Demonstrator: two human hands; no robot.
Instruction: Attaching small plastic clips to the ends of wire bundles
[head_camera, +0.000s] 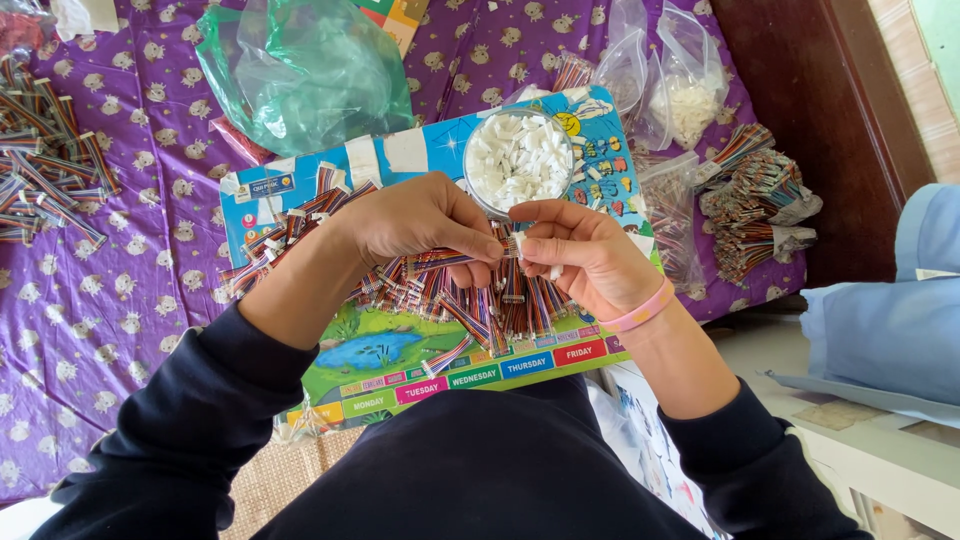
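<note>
A short striped ribbon cable (455, 261) lies across the middle of the view, running from the left hand (415, 215) at about nine o'clock toward the right hand (580, 255) at three o'clock. The left thumb and forefinger are pressed together on the cable, pinching it near its right end. The right fingers are curled close, and their tips pinch a small white connector (515, 243) that meets the cable's end, right between the two hands. Below the hands, at six o'clock, a loose pile of cables (470, 300) rests on a colourful board (400, 360). At twelve o'clock, just above the fingers, a round bowl (518, 160) full of white connectors stands on the same board. A green plastic bag (300, 70) lies at eleven o'clock on the purple cloth (120, 260). Tied cable bundles (755, 200) sit at two o'clock.
</note>
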